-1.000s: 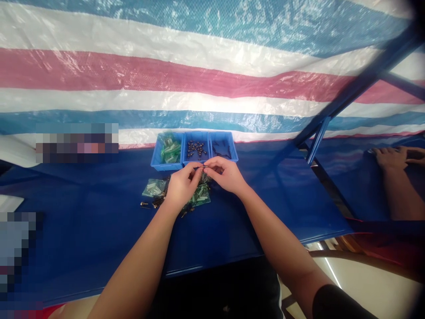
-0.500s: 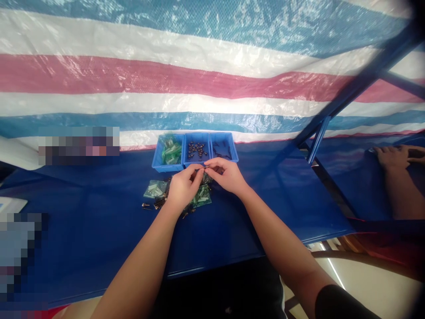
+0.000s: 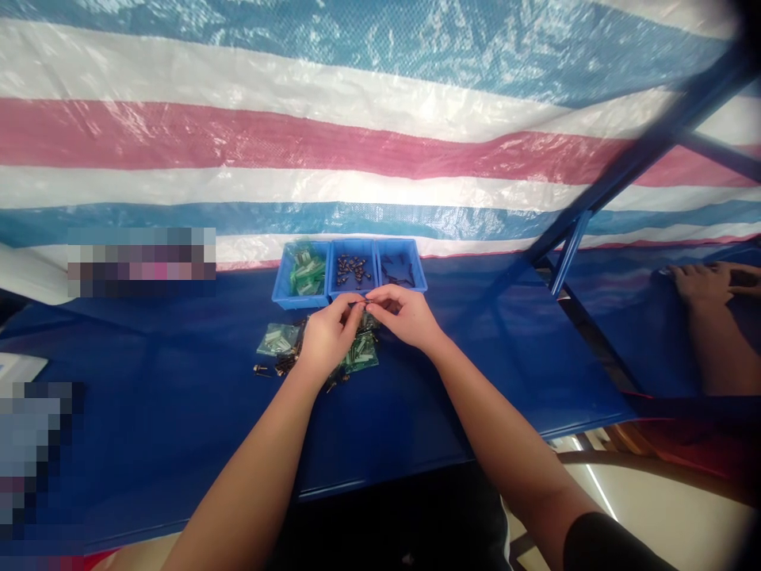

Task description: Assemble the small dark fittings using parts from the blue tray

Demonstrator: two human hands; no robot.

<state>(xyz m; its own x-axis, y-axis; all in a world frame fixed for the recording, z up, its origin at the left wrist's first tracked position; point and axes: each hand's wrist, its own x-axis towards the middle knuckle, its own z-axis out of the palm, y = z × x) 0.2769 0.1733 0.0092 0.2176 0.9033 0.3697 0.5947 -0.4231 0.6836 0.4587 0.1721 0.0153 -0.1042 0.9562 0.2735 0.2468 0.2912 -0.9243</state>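
Note:
My left hand (image 3: 329,335) and my right hand (image 3: 405,314) meet fingertip to fingertip just in front of three blue bins. Both are closed in a pinch around something small and dark, too tiny to name. Under and beside them lies a pile of dark metal parts (image 3: 286,363) with small clear bags (image 3: 361,351) of pale pieces. One more clear bag (image 3: 278,339) is left of the pile. The left bin (image 3: 300,302) holds bags with a green tint, the middle bin (image 3: 334,287) small dark brassy parts, the right bin (image 3: 421,277) a few thin black pieces.
A blue table surface (image 3: 196,412) spreads around the pile. Behind it hangs a striped plastic sheet (image 3: 333,143). A blue metal frame (image 3: 588,198) slants across the right, and beyond it another person's hands (image 3: 705,281) rest on a blue surface. A brown chair (image 3: 630,468) stands lower right.
Both hands hold nearly the same place, still pinched together, with only slight finger movement. The bins and the pile have not moved.

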